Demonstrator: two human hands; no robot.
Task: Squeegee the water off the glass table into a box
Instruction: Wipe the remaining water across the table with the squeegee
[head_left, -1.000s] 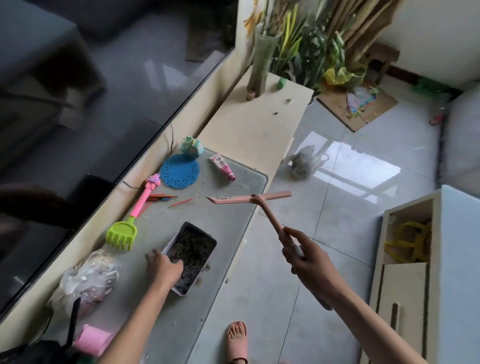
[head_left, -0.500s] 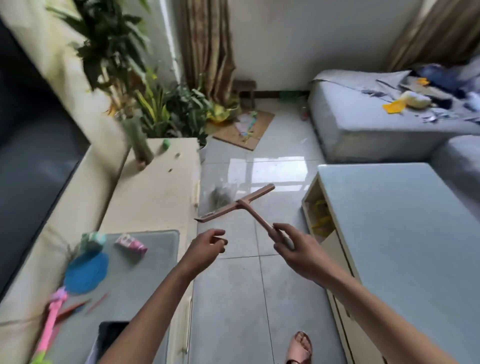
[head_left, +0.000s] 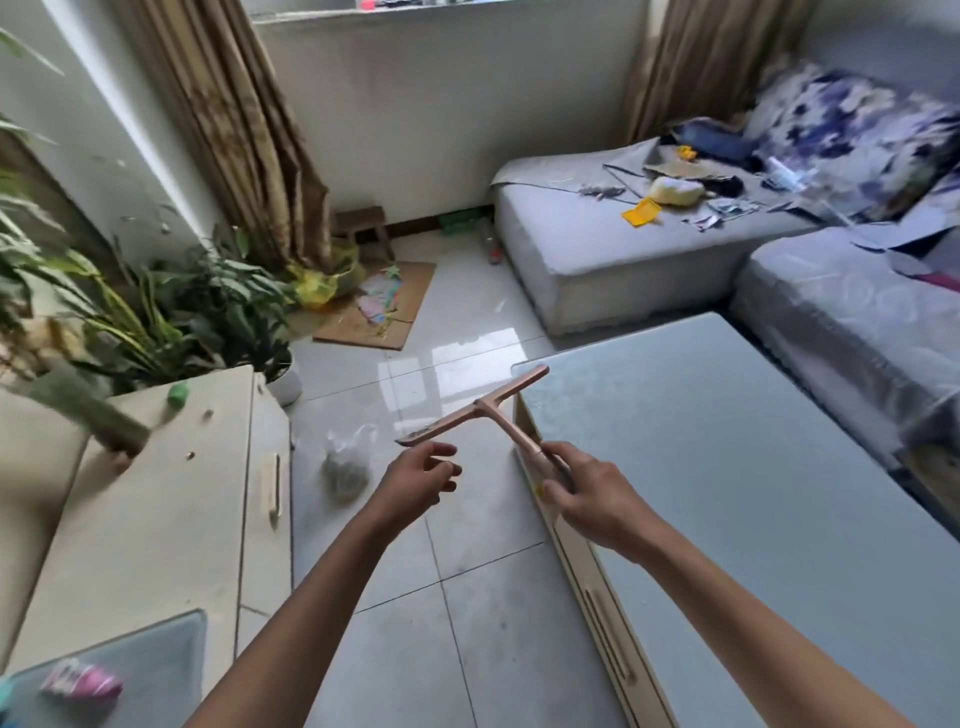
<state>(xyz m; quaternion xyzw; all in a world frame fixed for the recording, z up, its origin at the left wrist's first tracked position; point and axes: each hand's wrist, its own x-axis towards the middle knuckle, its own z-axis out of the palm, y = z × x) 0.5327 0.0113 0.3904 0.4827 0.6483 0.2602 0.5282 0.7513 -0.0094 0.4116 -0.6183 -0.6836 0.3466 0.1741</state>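
Worktop: the glass worktop (head_left: 727, 493) filled the right side of the view, pale and hazy; water on it could not be made out.
Cabinet: a cream cabinet (head_left: 156, 519) stood to the left, across the tiled floor.
Squeegee: the pink squeegee (head_left: 485, 406) was in the air over the floor, its blade's far end over the worktop's near corner, not touching the glass.
Right hand: the right hand (head_left: 592, 493) gripped the squeegee's handle.
Left hand: the left hand (head_left: 415, 483) hung just below the blade's near end, fingers loosely curled, holding nothing.
Box: none in view.
Progress: judged barely begun; tool in hand, every stroke and the catching of water left.
Writing: a pink tube (head_left: 83, 683) at lower left bore print too blurred to read.
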